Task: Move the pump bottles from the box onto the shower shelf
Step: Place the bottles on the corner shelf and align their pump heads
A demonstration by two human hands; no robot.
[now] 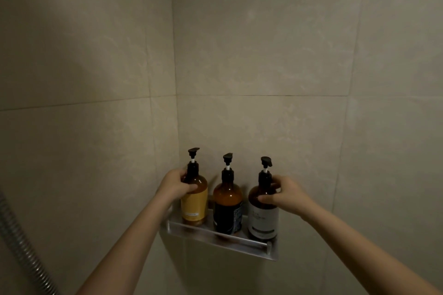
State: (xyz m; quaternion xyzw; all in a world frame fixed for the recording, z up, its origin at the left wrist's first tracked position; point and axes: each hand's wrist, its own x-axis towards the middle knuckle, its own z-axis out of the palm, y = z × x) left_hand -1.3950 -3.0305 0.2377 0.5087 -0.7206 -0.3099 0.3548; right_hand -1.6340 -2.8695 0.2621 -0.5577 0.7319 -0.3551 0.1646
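A: Where do the bottles stand?

B: All three are upright in a row on the metal shower shelf [223, 237], which is fixed in the corner of the tiled wall [263, 54]. Their long axes run straight up, pumps on top, behind the shelf's front rail.

A: Which is which?

B: The yellow-label bottle [194, 201] is on the left, the dark-label bottle [227, 208] in the middle, the white-label bottle [263, 215] on the right (the print on the labels is too small to read).

A: And the pump heads?

B: The left one's nozzle points to the right, and so does the middle one's. The right one's nozzle angles toward the camera and a little right.

A: The hands?

B: The left hand [175, 185] is curled round the shoulder and neck of the yellow-label bottle, thumb across the front. The right hand [286, 195] wraps the shoulder of the white-label bottle, thumb on its front and fingers behind the neck. The middle bottle is untouched, just beside its neighbours.

A: Anything else?

B: A ribbed metal shower hose [21, 244] runs down the lower left edge.
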